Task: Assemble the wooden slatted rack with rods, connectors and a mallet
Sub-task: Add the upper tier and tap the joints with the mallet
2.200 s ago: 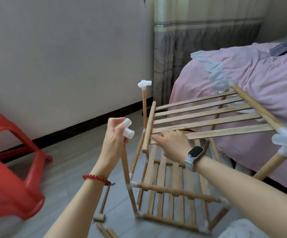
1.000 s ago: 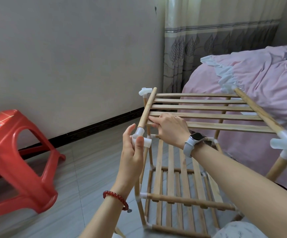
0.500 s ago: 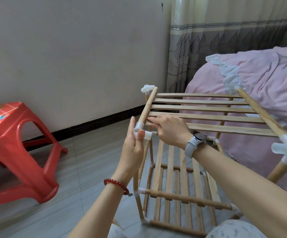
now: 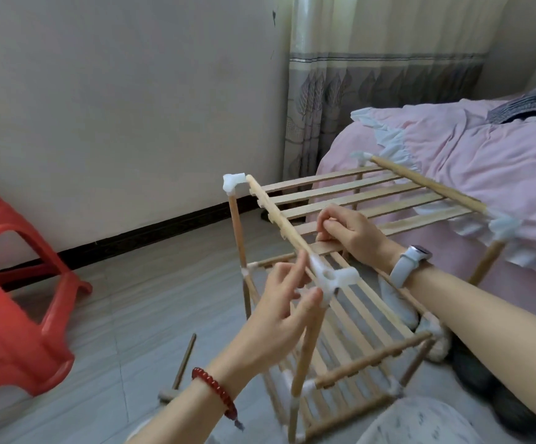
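The wooden slatted rack (image 4: 350, 318) stands on the floor in front of me, its top shelf (image 4: 372, 193) laid across the posts. The shelf's left rail (image 4: 279, 216) runs from the far white connector (image 4: 233, 182) down into the near white connector (image 4: 334, 278) on the front post. My left hand (image 4: 276, 309) is at that near connector with its fingers fairly straight; the thumb touches the connector's underside and a fingertip touches the rail. My right hand (image 4: 346, 235) grips a top-shelf slat beside the rail. The mallet (image 4: 180, 370) lies on the floor to the left.
A red plastic stool (image 4: 13, 299) stands at the left by the wall. A bed with a pink cover (image 4: 452, 161) runs close along the rack's right side, and a patterned curtain (image 4: 372, 84) hangs behind. Grey floor (image 4: 151, 299) lies between stool and rack.
My left hand has loosened from pinching the near connector to straighter, spread fingers. The view has swung, so the rack sits lower and more to the right. My right hand stays on the slat.
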A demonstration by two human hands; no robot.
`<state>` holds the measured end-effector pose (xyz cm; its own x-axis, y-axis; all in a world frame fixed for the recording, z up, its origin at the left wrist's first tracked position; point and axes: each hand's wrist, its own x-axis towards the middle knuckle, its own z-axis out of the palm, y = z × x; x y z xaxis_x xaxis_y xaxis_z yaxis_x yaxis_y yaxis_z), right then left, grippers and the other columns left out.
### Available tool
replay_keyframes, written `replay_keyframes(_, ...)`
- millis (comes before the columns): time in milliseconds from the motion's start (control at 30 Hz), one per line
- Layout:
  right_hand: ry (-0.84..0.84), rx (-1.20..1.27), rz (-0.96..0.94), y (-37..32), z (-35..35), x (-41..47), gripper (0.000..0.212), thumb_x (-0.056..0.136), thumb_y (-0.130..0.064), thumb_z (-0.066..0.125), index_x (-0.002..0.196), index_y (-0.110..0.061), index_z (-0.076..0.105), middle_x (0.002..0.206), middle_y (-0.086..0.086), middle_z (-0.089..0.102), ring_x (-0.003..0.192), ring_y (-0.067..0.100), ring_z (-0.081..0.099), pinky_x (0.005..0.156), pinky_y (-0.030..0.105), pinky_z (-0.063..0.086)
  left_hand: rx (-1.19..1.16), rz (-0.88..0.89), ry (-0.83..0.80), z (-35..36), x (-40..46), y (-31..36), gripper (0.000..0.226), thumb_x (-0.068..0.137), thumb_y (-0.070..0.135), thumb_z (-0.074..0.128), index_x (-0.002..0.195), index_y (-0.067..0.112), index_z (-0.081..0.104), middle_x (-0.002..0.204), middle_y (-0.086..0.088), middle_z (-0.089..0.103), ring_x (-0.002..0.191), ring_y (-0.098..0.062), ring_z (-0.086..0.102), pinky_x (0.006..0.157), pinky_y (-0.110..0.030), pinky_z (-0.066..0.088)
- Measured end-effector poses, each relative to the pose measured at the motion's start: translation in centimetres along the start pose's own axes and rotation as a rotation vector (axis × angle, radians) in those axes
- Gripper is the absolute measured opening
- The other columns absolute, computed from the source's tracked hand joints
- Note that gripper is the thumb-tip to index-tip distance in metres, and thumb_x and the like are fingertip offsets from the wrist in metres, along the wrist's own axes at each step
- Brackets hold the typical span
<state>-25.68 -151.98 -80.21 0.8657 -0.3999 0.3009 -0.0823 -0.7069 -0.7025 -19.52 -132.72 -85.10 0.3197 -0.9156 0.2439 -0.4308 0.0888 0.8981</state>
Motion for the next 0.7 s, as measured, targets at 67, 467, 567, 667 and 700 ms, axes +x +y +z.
replay_keyframes(67,-0.09,0.031,0.058,-0.3,-1.2,-0.1,0.026,0.093,-0.011,0.046,0.074,-0.023,0.058,0.07,-0.003,0.06,0.064,0.002,0.057,0.065,0.022,0.045,0.102,0.091,-0.018,-0.8,0.3,0.4,0.047,0.091,0.046,0.044,0.136,0.044,0.03,0.114,0.018,0.041,0.111,0.001,0.045,0.1,-0.017,0.039)
replay_keyframes(467,-0.25,-0.723,0.141,-6.3,0.3,8.7,0.038,0.097,-0.031,0.037,0.087,-0.004,0.061,0.087,0.011,0.062,0.082,0.029,0.055,0.068,0.032,0.04,0.525,-0.073,0.296,-14.0,12.5,-3.4,0.056,0.092,-0.001,0.043,0.144,0.016,0.035,0.149,-0.003,0.029,0.136,-0.022,0.029,0.113,-0.034,0.026)
replay_keyframes(567,-0.305,-0.869,0.15,-6.1,3.7,11.8,0.033,0.099,-0.037,0.034,0.105,-0.011,0.055,0.087,0.006,0.055,0.097,0.029,0.053,0.076,0.031,0.031,0.62,-0.129,0.107,-15.3,15.2,-5.2,0.07,0.088,-0.005,0.045,0.149,0.022,0.023,0.158,0.002,0.011,0.145,-0.023,0.009,0.117,-0.036,0.017)
replay_keyframes(667,-0.388,-0.909,0.23,-3.6,7.6,14.9,0.044,0.088,-0.027,0.044,0.129,-0.017,0.035,0.103,0.009,0.053,0.108,0.034,0.047,0.09,0.039,0.039,0.67,-0.134,-0.016,-16.8,16.9,-7.1,0.071,0.087,-0.009,0.044,0.148,0.019,0.024,0.157,0.0,0.015,0.145,-0.022,0.013,0.114,-0.026,0.019)
replay_keyframes(700,-0.371,-0.902,0.263,-3.1,8.2,15.4,0.049,0.085,-0.022,0.044,0.133,-0.019,0.032,0.113,0.012,0.05,0.109,0.035,0.044,0.093,0.044,0.04,0.666,-0.116,-0.017,-17.3,17.3,-7.5,0.069,0.087,-0.009,0.043,0.148,0.019,0.026,0.154,-0.002,0.021,0.141,-0.021,0.023,0.107,-0.021,0.026)
